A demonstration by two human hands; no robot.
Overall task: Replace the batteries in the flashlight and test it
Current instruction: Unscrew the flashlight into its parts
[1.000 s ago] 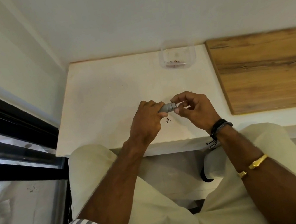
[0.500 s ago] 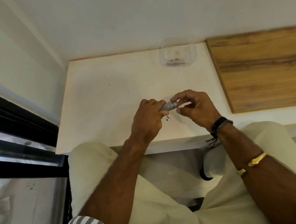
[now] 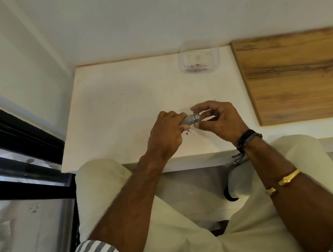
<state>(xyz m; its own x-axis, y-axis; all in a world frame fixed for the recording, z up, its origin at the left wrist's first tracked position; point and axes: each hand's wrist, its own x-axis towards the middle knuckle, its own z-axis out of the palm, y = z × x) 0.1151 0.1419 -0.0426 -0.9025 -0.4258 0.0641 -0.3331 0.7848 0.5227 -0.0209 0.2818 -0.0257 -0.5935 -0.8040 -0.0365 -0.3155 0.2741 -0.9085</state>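
Note:
A small grey flashlight [image 3: 190,119] lies level between my hands, a little above the white table [image 3: 116,116]. My left hand [image 3: 167,131] is closed around its body, so most of it is hidden. My right hand [image 3: 217,117] meets its right end, thumb under it and forefinger arched over it; the fingers pinch the end piece, which I cannot make out clearly. No loose batteries are visible.
A clear plastic tub [image 3: 198,57] with small bits inside stands at the table's back edge. A wooden board [image 3: 305,73] covers the right side. Dark specks [image 3: 189,133] lie under my hands. A black window frame [image 3: 10,137] runs along the left.
My right hand's fingers have shifted around the flashlight's right end, the forefinger lifting and arching over it. The left hand keeps its grip in the same place.

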